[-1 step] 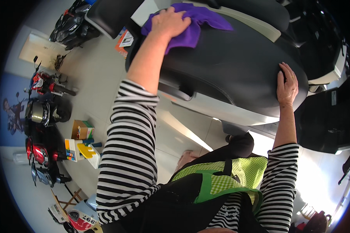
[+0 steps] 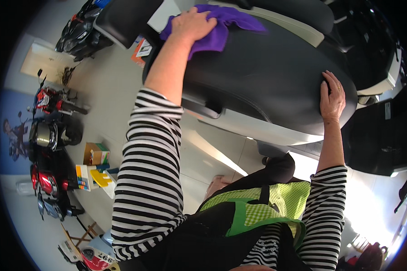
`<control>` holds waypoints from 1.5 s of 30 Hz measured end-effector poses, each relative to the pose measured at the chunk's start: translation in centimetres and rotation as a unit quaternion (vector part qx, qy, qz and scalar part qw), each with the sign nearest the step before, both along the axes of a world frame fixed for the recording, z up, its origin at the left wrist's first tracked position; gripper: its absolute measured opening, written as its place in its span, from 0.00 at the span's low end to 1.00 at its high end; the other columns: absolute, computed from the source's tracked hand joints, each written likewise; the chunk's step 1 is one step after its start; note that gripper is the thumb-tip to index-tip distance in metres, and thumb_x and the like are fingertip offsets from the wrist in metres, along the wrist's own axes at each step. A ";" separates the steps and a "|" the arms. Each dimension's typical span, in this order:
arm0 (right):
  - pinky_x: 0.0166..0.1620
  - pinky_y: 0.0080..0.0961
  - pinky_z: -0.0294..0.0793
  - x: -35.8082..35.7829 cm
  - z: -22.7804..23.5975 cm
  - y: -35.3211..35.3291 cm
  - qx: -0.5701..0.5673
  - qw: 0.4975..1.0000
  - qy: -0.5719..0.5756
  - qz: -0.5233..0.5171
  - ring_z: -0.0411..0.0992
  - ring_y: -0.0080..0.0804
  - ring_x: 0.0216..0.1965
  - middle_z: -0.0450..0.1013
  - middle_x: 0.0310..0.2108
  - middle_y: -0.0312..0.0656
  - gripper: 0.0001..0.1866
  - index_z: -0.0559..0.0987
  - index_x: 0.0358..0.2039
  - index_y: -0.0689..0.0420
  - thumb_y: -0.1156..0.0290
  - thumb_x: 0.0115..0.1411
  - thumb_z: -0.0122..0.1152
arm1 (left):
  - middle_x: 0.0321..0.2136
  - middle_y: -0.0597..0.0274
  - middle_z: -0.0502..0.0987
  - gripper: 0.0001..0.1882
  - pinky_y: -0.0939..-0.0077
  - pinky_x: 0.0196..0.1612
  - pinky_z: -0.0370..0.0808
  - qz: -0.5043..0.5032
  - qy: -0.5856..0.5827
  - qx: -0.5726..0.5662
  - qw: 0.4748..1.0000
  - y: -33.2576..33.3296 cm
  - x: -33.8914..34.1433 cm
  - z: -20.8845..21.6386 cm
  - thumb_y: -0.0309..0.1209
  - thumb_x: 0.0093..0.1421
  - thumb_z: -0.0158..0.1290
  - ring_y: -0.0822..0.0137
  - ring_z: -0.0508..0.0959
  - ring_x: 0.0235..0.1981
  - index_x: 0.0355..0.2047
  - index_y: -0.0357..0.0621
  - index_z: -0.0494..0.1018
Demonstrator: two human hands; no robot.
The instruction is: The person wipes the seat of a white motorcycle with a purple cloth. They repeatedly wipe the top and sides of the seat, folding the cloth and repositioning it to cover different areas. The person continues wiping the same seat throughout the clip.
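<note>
Purple cloth (image 2: 219, 38): long axis left-right, loose corner pointing right.

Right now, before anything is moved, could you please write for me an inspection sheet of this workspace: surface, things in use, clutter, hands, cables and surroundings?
Surface: black seat, smooth-looking, pale panel along its near side.
Things in use: purple cloth, rumpled over the seat's left end.
Clutter: open carton and a yellow item at left.
Hands: left hand on the cloth, grip unclear; right hand open on the seat's right end.
Cables: nothing seen.
Surroundings: parked motorbikes along the left, pale tiled floor, bright glare at lower right.
</note>
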State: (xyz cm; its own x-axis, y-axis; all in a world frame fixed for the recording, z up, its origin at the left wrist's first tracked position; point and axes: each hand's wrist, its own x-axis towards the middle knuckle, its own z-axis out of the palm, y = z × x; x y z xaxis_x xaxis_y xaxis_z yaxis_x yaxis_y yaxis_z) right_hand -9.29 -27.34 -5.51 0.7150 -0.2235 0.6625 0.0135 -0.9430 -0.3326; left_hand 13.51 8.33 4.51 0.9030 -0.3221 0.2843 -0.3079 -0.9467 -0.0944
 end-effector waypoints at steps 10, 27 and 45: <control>0.63 0.36 0.66 0.3 -0.2 0.1 0.013 1.000 -0.020 -0.004 0.73 0.40 0.55 0.78 0.50 0.37 0.13 0.83 0.43 0.53 0.68 0.60 0.55 | 0.57 0.55 0.75 0.36 0.54 0.59 0.66 0.150 0.141 -0.016 0.979 0.8 9.1 1.0 0.62 0.59 0.41 0.51 0.73 0.59 0.57 0.52 0.74; 0.61 0.32 0.68 0.5 -0.7 -0.3 0.009 1.000 -0.020 0.004 0.72 0.37 0.55 0.77 0.51 0.33 0.13 0.83 0.44 0.50 0.66 0.62 0.55 | 0.56 0.47 0.74 0.43 0.58 0.60 0.69 0.229 0.089 0.002 0.969 5.0 -1.7 0.7 0.67 0.61 0.35 0.47 0.72 0.59 0.57 0.43 0.74; 0.61 0.32 0.67 0.8 -1.2 -0.9 0.022 1.000 0.006 0.010 0.72 0.35 0.56 0.76 0.53 0.32 0.15 0.82 0.47 0.49 0.64 0.65 0.51 | 0.39 0.44 0.78 0.23 0.57 0.45 0.76 0.079 -0.097 -0.157 0.980 14.8 -20.5 -1.7 0.43 0.68 0.45 0.46 0.80 0.41 0.53 0.37 0.73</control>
State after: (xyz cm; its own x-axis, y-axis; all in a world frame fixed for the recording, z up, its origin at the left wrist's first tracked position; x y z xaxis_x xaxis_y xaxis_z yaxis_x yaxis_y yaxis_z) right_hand -8.47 -28.22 -6.66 0.7277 -0.2377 0.6433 0.0279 -0.9270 -0.3741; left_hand -7.03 23.16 2.85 0.8535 -0.0512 0.5186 -0.1602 -0.9728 0.1675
